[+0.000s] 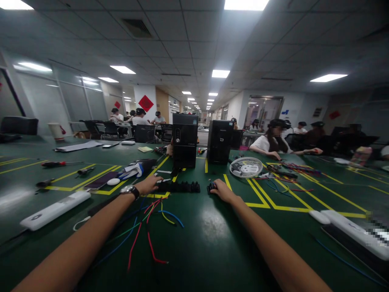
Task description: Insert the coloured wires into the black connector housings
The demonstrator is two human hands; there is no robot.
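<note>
Left hand [151,184] rests on black terminal strip [179,187]; right hand [221,190] pinches small black part [210,187].

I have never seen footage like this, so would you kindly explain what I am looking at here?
This is one picture from a camera worn on a person's head, looking forward and down over their own bare arms; no machine is involved. The left hand, with a wristwatch, rests on a black terminal strip on the green table. The right hand touches a small black part; whether either hand has a grip on anything is unclear. Loose coloured wires lie nearer. Two black computer cases stand behind, and other people sit farther back.
</note>
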